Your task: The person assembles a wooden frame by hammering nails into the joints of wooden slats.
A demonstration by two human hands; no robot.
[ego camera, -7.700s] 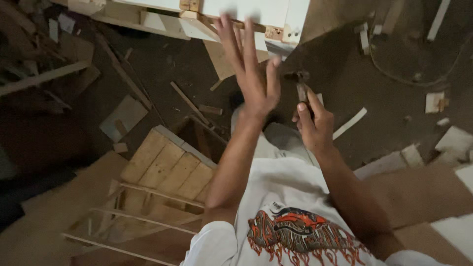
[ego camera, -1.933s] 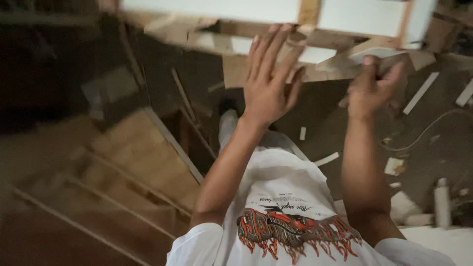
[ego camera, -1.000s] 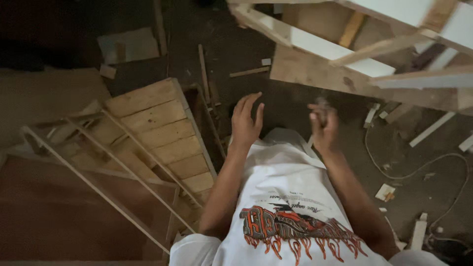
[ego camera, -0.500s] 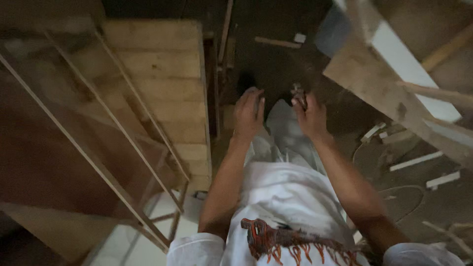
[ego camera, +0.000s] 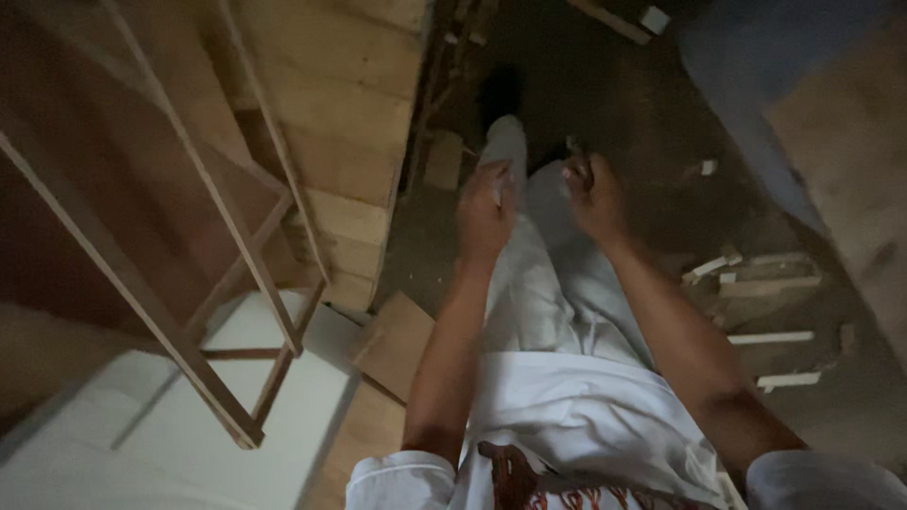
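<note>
**A:** What do I have in front of me?

**B:** I'm looking straight down the body. The left hand hangs in front of the pale trousers, fingers curled loosely together, and I see nothing in it; it looks relaxed rather than gripping.

**A:** And the other one?

**B:** The right hand sits just beside the left, level with it. Its fingers are bunched, and a small dark thing pokes out above them. I judge it is clamped on that, held upright so it stays clear of the legs, but the picture is dim and blurred and I cannot tell what the thing is.

**A:** So where does it lie against the fingers?

**B:** At the top of the right fist, touching the fingers, well apart from the floor below.

**A:** What surrounds the hands?

**B:** To the left a plank panel lies flat with a thin wooden frame leaning across it, probably stacked there to keep a walking strip free. Short offcuts lie scattered on the floor to the right, near the right forearm, and one flat board rests beside the left arm
</note>
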